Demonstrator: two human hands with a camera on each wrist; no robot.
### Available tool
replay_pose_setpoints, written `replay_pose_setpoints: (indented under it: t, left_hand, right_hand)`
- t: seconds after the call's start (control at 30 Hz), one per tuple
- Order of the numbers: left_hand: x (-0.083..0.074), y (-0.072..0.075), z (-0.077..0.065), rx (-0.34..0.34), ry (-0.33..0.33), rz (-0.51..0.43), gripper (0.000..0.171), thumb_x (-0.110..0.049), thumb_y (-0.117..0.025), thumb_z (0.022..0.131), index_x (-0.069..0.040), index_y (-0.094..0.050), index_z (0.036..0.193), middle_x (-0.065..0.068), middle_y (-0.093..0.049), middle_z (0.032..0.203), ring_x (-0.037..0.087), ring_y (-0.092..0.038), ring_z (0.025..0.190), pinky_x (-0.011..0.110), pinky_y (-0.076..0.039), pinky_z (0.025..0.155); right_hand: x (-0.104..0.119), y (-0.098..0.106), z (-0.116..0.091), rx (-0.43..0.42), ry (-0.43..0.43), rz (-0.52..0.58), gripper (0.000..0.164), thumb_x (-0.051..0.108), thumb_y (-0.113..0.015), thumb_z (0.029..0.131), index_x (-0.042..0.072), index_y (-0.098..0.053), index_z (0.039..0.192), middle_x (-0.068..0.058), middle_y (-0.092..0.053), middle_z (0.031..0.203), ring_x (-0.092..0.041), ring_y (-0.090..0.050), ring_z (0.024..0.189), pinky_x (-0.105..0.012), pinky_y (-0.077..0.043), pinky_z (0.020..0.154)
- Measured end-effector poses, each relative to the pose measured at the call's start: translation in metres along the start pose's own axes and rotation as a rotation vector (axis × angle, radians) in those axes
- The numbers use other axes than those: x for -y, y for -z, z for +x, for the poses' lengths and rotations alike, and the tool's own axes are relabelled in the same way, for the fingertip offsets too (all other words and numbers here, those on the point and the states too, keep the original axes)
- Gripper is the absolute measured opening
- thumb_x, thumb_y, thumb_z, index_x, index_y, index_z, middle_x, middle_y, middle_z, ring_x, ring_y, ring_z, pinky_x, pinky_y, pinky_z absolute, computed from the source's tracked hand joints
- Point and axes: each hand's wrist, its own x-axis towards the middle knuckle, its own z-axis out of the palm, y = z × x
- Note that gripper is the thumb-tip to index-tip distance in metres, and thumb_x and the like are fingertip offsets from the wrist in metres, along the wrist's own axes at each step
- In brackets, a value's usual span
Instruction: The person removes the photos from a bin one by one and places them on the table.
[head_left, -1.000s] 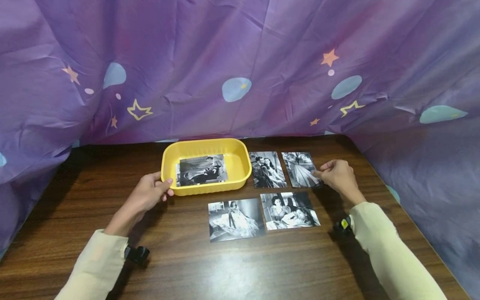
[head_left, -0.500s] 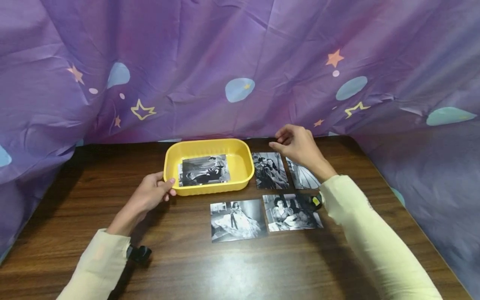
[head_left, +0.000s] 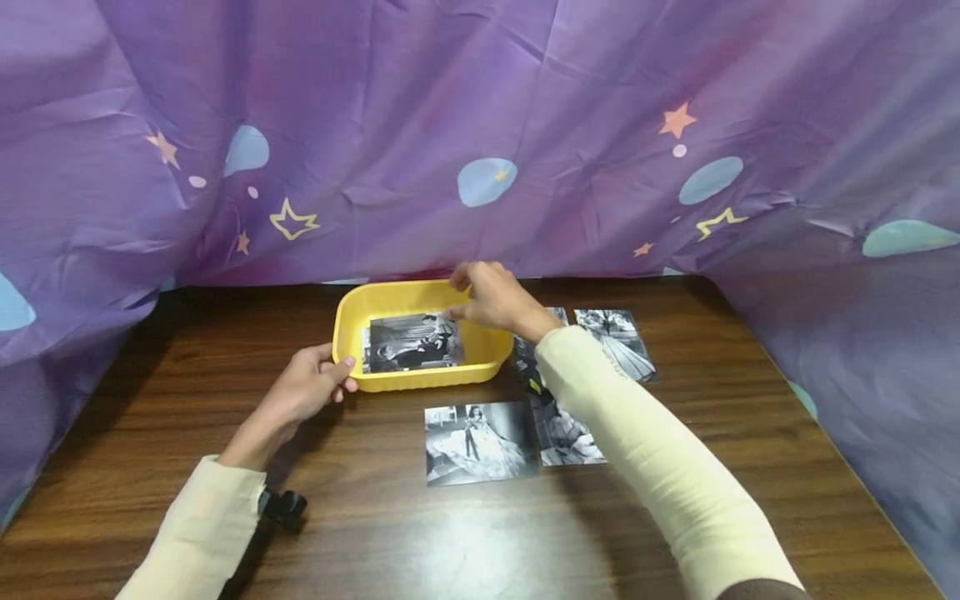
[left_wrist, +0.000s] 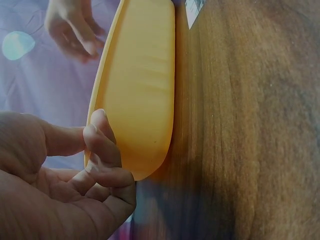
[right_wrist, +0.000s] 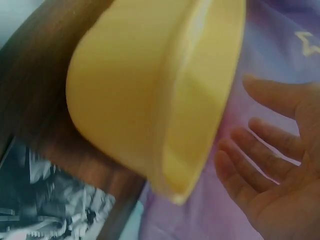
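A: Left hand [head_left: 309, 385], what did it have?

B: The tray [head_left: 431, 381]. Thumb and fingers pinched the rim at the near left corner, bent snugly about it.

A: And the right hand [head_left: 491, 293]?

B: Over the tray's right part. Fingers loosely spread, thumb well apart from them, nothing held. The right wrist view showed a gap between hand and rim.

A: Where was the tray?

B: On the table [head_left: 352, 525], near its far edge, upright. The inside photo [head_left: 412, 343] lay flat, toward the left, a pale edge showing along its left side.

A: Other photos?

B: 4 on the table, all black-and-white. Front-left photo [head_left: 480, 444], a wide gown, fully visible. Front-right photo [head_left: 567, 437] just beside it, partly under the right sleeve [head_left: 660, 467] in the head view. Back-left photo [head_left: 523, 354] just right of the tray, mostly covered by wrist and sleeve. Back-right photo [head_left: 618, 342] beyond that, another gown.

A: Backdrop?

B: Purple curtain [head_left: 405, 150], stars and blobs.
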Motion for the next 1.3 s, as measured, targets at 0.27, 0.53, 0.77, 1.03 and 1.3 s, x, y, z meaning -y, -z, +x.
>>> replay_pose_setpoints:
  t: [0.27,0.53,0.77,1.03,1.3]
  left_hand:
    - [-0.002,0.000,0.001,0.009,0.001,-0.015,0.040,-0.008,-0.046,0.107,0.018,-0.042,0.138,0.002,-0.062,0.073,0.007,-0.050,0.059,0.022,-0.042,0.053]
    - [-0.001,-0.002,0.002,0.016,-0.001,-0.021,0.041,-0.007,-0.046,0.107,0.019,-0.042,0.138,0.001,-0.063,0.072,0.007,-0.050,0.059,0.021,-0.042,0.053]
    - [-0.002,-0.002,0.001,0.014,-0.002,-0.029,0.044,-0.008,-0.047,0.107,0.020,-0.039,0.140,0.001,-0.063,0.073,0.007,-0.050,0.059,0.021,-0.042,0.053]
    - [0.000,-0.001,0.000,0.010,0.006,-0.037,0.044,-0.009,-0.047,0.107,0.020,-0.038,0.140,0.000,-0.063,0.072,0.007,-0.050,0.059,0.021,-0.041,0.053]
    - [0.001,0.000,0.001,0.006,0.016,-0.036,0.041,-0.008,-0.046,0.107,0.019,-0.042,0.137,0.000,-0.062,0.072,0.007,-0.050,0.059,0.021,-0.042,0.054]
  right_hand:
    - [0.010,-0.030,0.021,0.204,0.000,-0.115,0.061,0.026,-0.085,0.084,-0.004,-0.061,0.132,-0.018,-0.063,0.132,-0.033,-0.057,0.125,-0.039,-0.042,0.108]
    - [0.016,-0.048,0.024,0.320,-0.061,-0.213,0.053,0.031,-0.087,0.082,0.000,-0.064,0.118,-0.013,-0.066,0.117,-0.028,-0.060,0.110,-0.038,-0.047,0.099]
    - [0.017,-0.055,0.021,0.312,-0.039,-0.285,0.055,0.039,-0.089,0.077,0.004,-0.064,0.112,-0.012,-0.062,0.119,-0.031,-0.057,0.112,-0.041,-0.046,0.099]
    - [0.012,-0.060,0.022,0.311,-0.071,-0.291,0.062,0.041,-0.092,0.071,0.006,-0.063,0.114,-0.011,-0.058,0.126,-0.031,-0.055,0.115,-0.046,-0.046,0.098]
    - [0.010,-0.062,0.021,0.246,-0.102,-0.283,0.070,0.039,-0.093,0.068,0.005,-0.063,0.122,-0.019,-0.045,0.145,-0.036,-0.047,0.128,-0.048,-0.041,0.108]
